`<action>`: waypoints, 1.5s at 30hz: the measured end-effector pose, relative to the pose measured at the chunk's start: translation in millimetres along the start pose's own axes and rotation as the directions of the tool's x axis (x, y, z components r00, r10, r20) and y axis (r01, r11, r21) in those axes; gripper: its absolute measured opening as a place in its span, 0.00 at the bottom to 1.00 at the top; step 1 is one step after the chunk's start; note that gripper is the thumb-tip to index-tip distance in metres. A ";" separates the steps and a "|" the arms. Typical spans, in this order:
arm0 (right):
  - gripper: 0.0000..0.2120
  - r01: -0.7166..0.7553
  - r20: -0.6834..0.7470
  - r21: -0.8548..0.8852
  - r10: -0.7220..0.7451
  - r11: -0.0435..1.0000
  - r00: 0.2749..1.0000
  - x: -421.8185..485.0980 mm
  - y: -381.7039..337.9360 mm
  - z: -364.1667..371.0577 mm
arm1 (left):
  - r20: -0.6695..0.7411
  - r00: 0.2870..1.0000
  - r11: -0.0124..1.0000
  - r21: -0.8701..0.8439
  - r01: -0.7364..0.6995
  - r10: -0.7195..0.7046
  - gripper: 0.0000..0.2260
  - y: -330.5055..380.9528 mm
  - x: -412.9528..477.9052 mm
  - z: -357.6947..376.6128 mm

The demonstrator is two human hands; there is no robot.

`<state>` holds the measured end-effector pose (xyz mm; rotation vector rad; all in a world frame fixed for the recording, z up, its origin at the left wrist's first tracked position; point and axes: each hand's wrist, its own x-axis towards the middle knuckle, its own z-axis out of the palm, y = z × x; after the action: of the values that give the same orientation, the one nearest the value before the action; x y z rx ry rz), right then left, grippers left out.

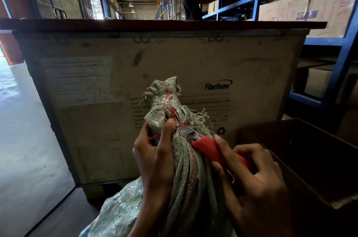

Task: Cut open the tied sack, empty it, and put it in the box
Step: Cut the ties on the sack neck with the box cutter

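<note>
One large crate [164, 74] stands ahead; dark box [310, 159] at right. Woven sack [184, 174] upright between both hands. Left hand [155, 159] clenched round its neck; right hand [251, 178] closed on red cutter [215, 152], blade apparently touching red tie [181, 125]

You are looking through a single head-worn wide-angle camera, facing forward and slightly down at the big crate [164, 89], which is standing close in front of you. Before the crate, your hands are filling the lower frame; beyond it, the aisle is stretching away.
</note>
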<state>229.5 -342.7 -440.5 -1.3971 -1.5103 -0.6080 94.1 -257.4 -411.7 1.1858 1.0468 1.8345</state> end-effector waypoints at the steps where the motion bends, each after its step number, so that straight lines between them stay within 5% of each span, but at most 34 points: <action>1: 0.22 -0.002 -0.009 -0.003 0.002 1.000 1.000 -0.8 -1.1 0.4 | -0.014 1.000 1.000 0.006 0.003 -0.003 0.05 -0.5 -1.2 0.7; 9: 0.21 -0.036 -0.082 -0.031 0.034 0.999 0.996 -6.9 -8.4 11.1 | -0.150 0.989 1.000 0.030 0.003 0.001 0.06 -5.7 -8.1 9.6; 12: 0.22 -0.207 -0.140 0.045 0.211 0.977 0.967 3.7 -7.4 13.4 | -0.126 0.992 0.999 0.037 0.015 -0.010 0.08 -11.0 -15.3 14.1; 16: 0.21 -0.332 -0.197 0.105 0.347 0.937 0.917 26.3 17.0 -3.5 | 0.168 0.986 0.986 0.161 -0.031 0.004 0.13 -18.7 -36.0 22.3; 20: 0.21 -0.482 -0.026 0.300 0.512 0.823 0.858 24.4 26.9 -10.6 | 0.516 0.837 0.983 0.078 0.166 -0.182 0.21 -24.9 -38.9 22.4; 24: 0.15 -0.584 0.147 0.550 0.619 0.597 0.771 20.5 24.2 -12.7 | 0.661 0.721 0.971 0.055 0.232 -0.210 0.33 -26.2 -32.3 20.5; 28: 0.13 -0.583 0.209 0.653 0.626 0.483 0.752 21.7 24.3 -16.9 | 0.739 0.629 0.945 0.031 0.327 -0.242 0.20 -5.4 -25.4 19.6; 29: 0.14 -0.583 0.232 0.672 0.619 0.456 0.751 22.7 23.8 -18.0 | 0.733 0.624 0.918 0.004 0.395 -0.272 0.24 -6.7 -22.4 16.9; 31: 0.15 -0.578 0.265 0.688 0.589 0.439 0.764 23.4 21.8 -19.4 | 0.692 0.658 0.900 -0.029 0.435 -0.295 0.32 -9.6 -16.2 10.7; 36: 0.14 -0.568 0.355 0.704 0.481 0.428 0.802 22.1 9.1 -16.0 | 0.647 0.734 0.972 0.053 0.228 -0.208 0.26 0.4 -0.1 2.8; 41: 0.16 -0.593 0.422 0.711 0.445 0.379 0.790 21.0 -1.7 -11.0 | 0.665 0.676 0.899 -0.018 0.439 -0.316 0.21 -9.9 21.0 -10.5; 45: 0.13 -0.608 0.458 0.699 0.416 0.376 0.785 15.7 -8.9 -4.1 | 0.613 0.700 0.925 0.164 0.343 -0.367 0.12 -10.2 36.7 -14.2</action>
<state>224.1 -340.8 -422.9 -1.0521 -1.1167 0.6519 69.9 -224.7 -411.1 1.3727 0.8288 0.9875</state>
